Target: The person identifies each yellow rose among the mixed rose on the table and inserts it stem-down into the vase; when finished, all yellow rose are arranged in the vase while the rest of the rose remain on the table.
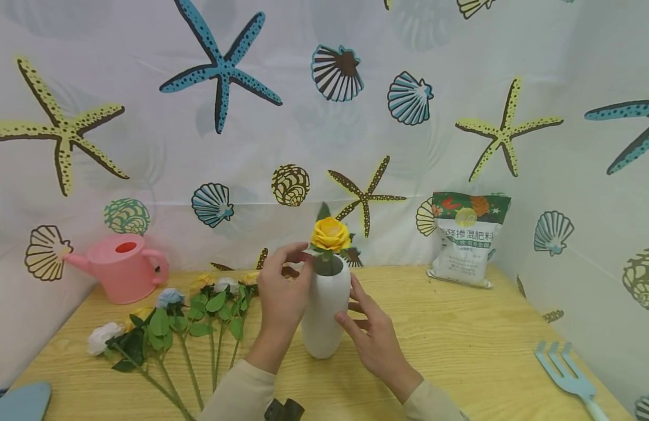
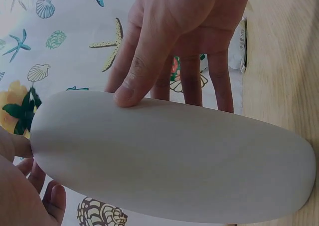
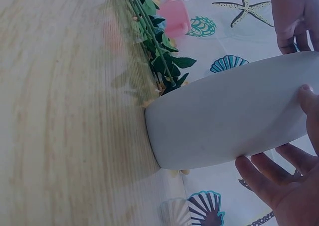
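A tall white vase stands upright on the table, with a yellow rose in its mouth. My right hand holds the vase from the right side, its thumb pressing the wall and the fingers spread along the far side. At the upper left of the vase is my left hand, fingers loosely bent and the thumb touching the rim; it carries nothing visible. Seen from the right wrist, the left hand is beside the upper vase. The rose's lower stem is hidden inside.
Several artificial roses in white, blue and yellow lie on the table at left. Behind them stands a pink watering can. A fertilizer bag stands at the back right; a light-blue garden fork lies near the right edge. A patterned cloth hangs behind.
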`<action>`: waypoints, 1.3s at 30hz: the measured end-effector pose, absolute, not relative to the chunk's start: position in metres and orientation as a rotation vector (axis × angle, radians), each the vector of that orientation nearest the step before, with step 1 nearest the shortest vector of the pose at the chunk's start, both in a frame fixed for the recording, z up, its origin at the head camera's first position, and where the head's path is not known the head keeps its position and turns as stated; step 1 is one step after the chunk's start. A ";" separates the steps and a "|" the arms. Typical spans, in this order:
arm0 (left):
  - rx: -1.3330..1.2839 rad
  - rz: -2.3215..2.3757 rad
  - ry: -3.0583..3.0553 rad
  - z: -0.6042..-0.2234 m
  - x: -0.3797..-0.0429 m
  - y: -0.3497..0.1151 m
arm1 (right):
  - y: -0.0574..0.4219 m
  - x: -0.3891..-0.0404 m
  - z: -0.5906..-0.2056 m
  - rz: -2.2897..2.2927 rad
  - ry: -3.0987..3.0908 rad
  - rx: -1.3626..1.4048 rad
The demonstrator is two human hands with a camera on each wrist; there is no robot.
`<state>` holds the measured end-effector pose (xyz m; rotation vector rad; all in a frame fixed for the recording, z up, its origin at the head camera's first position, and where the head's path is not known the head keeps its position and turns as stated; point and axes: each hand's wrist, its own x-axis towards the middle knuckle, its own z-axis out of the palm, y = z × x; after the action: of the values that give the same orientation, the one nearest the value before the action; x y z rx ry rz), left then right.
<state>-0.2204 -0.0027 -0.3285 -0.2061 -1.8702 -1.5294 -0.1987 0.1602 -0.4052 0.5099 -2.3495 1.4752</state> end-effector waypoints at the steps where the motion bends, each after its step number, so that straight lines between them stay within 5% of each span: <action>1: -0.210 -1.534 -1.868 -0.329 -0.220 -0.003 | 0.160 -0.199 -0.405 1.479 -2.349 0.511; 13: -0.153 -1.542 -1.901 -0.334 -0.220 -0.018 | 0.159 -0.200 -0.408 1.452 -2.328 0.526; 25: 0.160 -1.665 -2.008 -0.351 -0.212 -0.091 | 0.159 -0.200 -0.408 1.484 -2.327 0.509; 39: 0.125 -1.542 -2.832 -0.396 -0.202 -0.148 | 0.161 -0.201 -0.407 1.508 -2.352 0.500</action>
<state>-0.2022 -0.1477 -0.3961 0.1249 -2.8325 -1.5417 -0.2007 0.1610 -0.4070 0.4996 -2.3521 1.5082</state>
